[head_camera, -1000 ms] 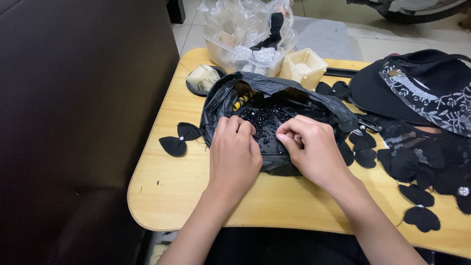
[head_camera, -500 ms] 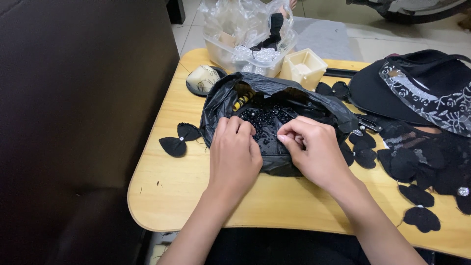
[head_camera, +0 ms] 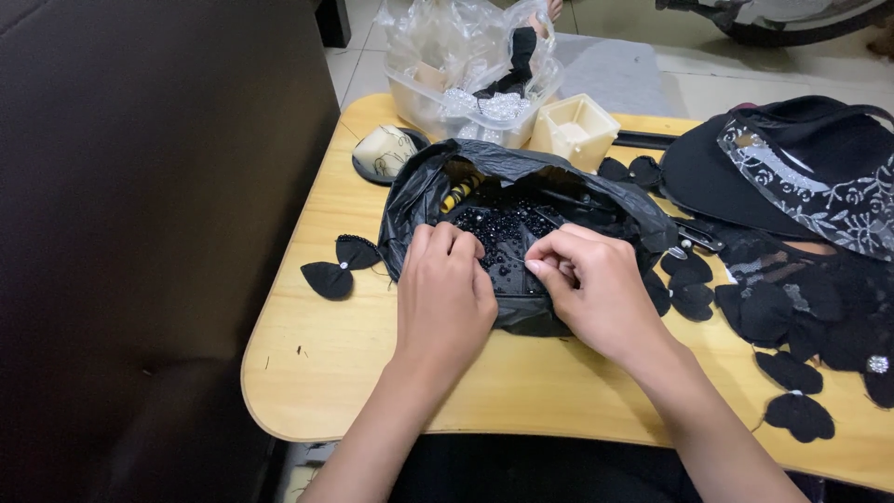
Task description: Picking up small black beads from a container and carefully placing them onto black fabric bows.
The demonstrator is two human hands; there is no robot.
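Both my hands rest on an open black plastic bag (head_camera: 424, 191) in the middle of a small wooden table (head_camera: 372, 363). Inside the bag lie many small black beads (head_camera: 498, 228) and a yellow-and-black striped tool (head_camera: 458, 196). My left hand (head_camera: 444, 293) lies knuckles up on the bag's near left edge, fingers curled down among the beads. My right hand (head_camera: 596, 289) sits on the near right side with thumb and forefinger pinched together over the beads; what they pinch is too small to see.
A black fabric bow (head_camera: 337, 267) lies left of the bag. More black bows (head_camera: 792, 382) and a black lace-trimmed hat (head_camera: 792, 172) cover the right side. Behind the bag stand a clear plastic tub (head_camera: 470, 93), a cream square box (head_camera: 575, 130) and a round cream pad (head_camera: 384, 154). A dark panel (head_camera: 140, 233) rises at left.
My right hand's pinched fingertips have shifted slightly over the beads. My left hand has stayed where it was.
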